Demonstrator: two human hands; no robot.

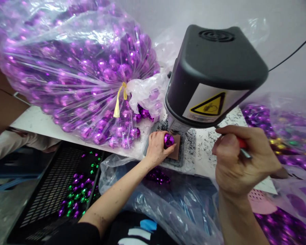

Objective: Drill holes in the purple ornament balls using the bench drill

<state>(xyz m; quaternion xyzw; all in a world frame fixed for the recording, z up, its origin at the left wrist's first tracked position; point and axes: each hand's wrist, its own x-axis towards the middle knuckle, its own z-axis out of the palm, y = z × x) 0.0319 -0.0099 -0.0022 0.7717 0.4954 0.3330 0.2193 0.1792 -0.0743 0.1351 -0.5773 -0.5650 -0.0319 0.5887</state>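
Observation:
My left hand is closed around a shiny purple ball, pinched between thumb and fingers. It rests at the brown pad on the base below the head of a black machine. A yellow warning label faces me on that head. To the right of the machine, my right hand is wrapped around a red and metal handle. Whether this handle joins the machine is hidden by the fingers.
A big clear bag of purple balls, tied with a yellow strip, fills the left of the white table. Dark flecks litter the tabletop. A black crate holds green and purple beads. Clear plastic covers my lap. A pink basket stands right.

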